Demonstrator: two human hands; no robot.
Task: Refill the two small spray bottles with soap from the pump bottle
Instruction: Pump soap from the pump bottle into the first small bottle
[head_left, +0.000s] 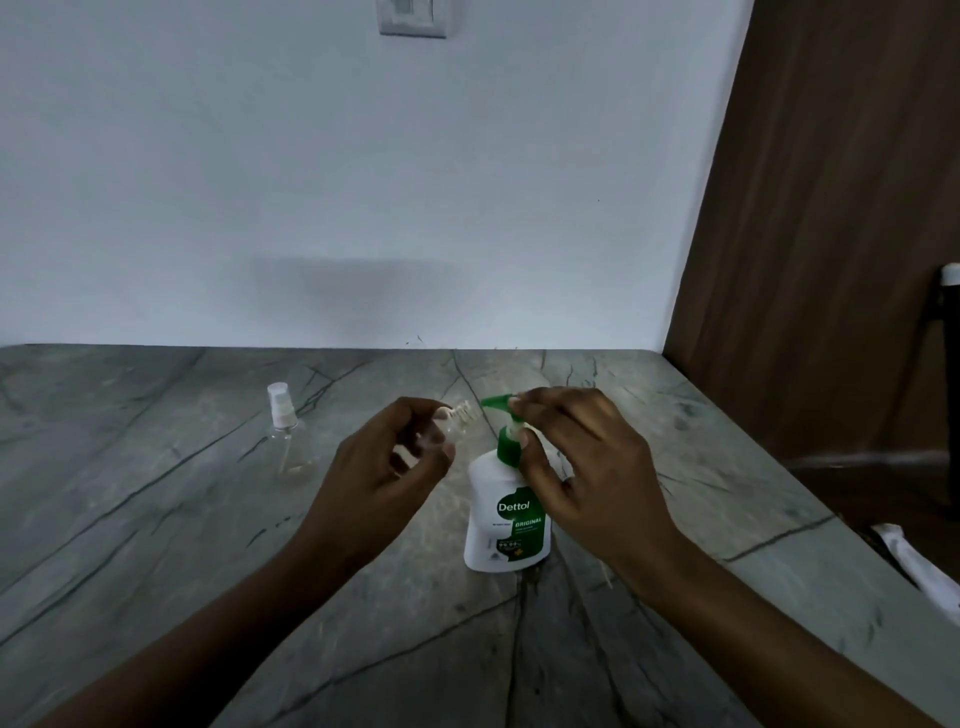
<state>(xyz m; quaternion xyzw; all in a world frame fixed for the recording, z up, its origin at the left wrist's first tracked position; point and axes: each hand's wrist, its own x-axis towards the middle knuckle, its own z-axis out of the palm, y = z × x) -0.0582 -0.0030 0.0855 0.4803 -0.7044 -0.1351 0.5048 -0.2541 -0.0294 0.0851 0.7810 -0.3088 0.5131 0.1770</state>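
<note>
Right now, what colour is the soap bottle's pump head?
Green pump head, seen in head view.

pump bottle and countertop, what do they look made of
Pump bottle: looks like opaque white plastic, slightly glossy, with a green pump head. Countertop: likely polished grey stone or a marble-look slab, given its dark veins and soft sheen.

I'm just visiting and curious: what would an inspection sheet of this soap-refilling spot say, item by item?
Surface: grey veined stone counter against a white wall.
Job's things: pump bottle upright; uncapped small bottle tilted, mouth near the green nozzle; capped spray bottle standing apart at left.
Clutter: white object at the right edge, unclear what.
Grippers (hands): left hand holds the uncapped small bottle; right hand grips the pump head.
Cables: nothing seen.
Surroundings: switch plate on the wall; brown wooden panel at right.
</note>
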